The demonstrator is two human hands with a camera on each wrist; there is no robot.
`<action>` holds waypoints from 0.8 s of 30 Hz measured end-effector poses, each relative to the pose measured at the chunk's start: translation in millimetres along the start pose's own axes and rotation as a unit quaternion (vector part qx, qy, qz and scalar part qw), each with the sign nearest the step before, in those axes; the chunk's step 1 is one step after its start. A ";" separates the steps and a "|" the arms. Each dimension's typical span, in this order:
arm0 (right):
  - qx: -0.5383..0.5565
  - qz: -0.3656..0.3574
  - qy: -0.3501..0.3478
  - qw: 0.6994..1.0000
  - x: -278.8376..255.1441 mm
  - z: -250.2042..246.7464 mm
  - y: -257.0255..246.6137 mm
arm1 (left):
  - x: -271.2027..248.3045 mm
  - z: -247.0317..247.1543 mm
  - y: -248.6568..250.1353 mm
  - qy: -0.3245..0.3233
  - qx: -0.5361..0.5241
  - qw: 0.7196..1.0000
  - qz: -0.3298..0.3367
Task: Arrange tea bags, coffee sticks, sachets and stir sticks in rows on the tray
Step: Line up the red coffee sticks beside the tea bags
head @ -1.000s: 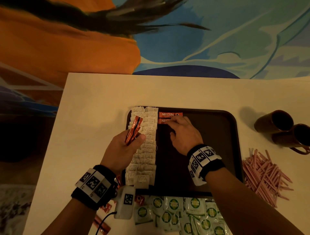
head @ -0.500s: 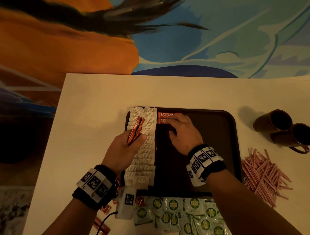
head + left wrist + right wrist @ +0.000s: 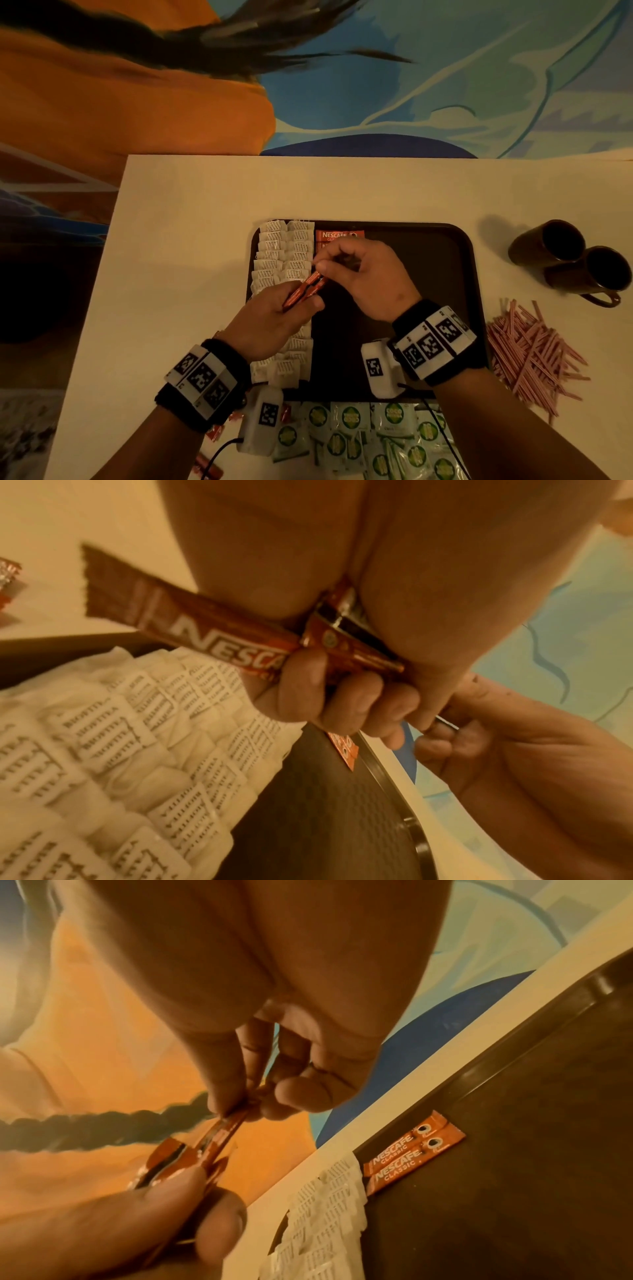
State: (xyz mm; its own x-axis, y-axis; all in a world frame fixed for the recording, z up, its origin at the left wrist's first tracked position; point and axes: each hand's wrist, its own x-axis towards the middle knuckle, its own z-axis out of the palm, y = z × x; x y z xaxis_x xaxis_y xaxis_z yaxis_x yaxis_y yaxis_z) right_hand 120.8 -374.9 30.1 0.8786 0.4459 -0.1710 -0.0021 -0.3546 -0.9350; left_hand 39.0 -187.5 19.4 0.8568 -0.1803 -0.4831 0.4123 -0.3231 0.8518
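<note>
A dark tray point(image 3: 445, 274) lies on the white table. White tea bags point(image 3: 284, 246) fill two columns down its left side. Two red coffee sticks point(image 3: 411, 1153) lie side by side at the tray's far edge, right of the tea bags. My left hand point(image 3: 274, 318) grips a small bunch of red coffee sticks point(image 3: 305, 291) above the tea bags; the wrist view shows its fingers curled round the bunch point(image 3: 240, 647). My right hand point(image 3: 363, 270) pinches the far end of one stick point(image 3: 226, 1129) in that bunch between thumb and forefinger.
Green sachets point(image 3: 370, 435) lie heaped along the table's near edge. A pile of pink stir sticks point(image 3: 527, 353) sits right of the tray, with two dark mugs point(image 3: 568, 260) behind it. A few red sticks point(image 3: 209, 469) lie at the near left.
My right hand left the two laid sticks and came back to the bunch, taking one stick's end. My left hand swung the bunch rightward over the tray.
</note>
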 end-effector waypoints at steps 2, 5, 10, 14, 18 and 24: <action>0.005 0.011 0.010 1.000 -0.8 -4.9 3.6 | -1.9 -1.4 -1.5 -0.005 0.002 1.000 -0.006; 0.033 0.039 0.037 0.998 -4.9 -17.7 6.8 | -5.3 -4.2 -4.4 0.008 -0.019 1.000 -0.022; 0.109 0.024 0.029 0.993 -15.2 -33.3 11.9 | -4.0 -9.0 -6.0 0.092 -0.083 0.991 -0.044; 0.099 -0.010 0.019 0.995 -18.8 -34.8 15.8 | -1.8 -11.1 -0.2 0.128 -0.161 0.977 -0.058; 0.095 -0.023 0.009 0.995 -17.2 -30.3 18.5 | 0.8 -9.4 7.8 0.112 -0.176 0.978 -0.033; 0.114 0.023 0.013 0.993 -15.7 -23.0 18.7 | 4.1 -9.0 14.2 0.132 -0.086 0.987 0.022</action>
State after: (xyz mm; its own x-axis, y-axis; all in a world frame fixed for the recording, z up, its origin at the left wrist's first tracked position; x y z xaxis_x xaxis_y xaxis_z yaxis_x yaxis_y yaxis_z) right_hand 117.9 -407.4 22.5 0.8869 0.4113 -0.2103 -0.1486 -0.1770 -0.9729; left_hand 51.2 -184.5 31.4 0.9168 0.0659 -0.3940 0.3994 -0.1541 0.9037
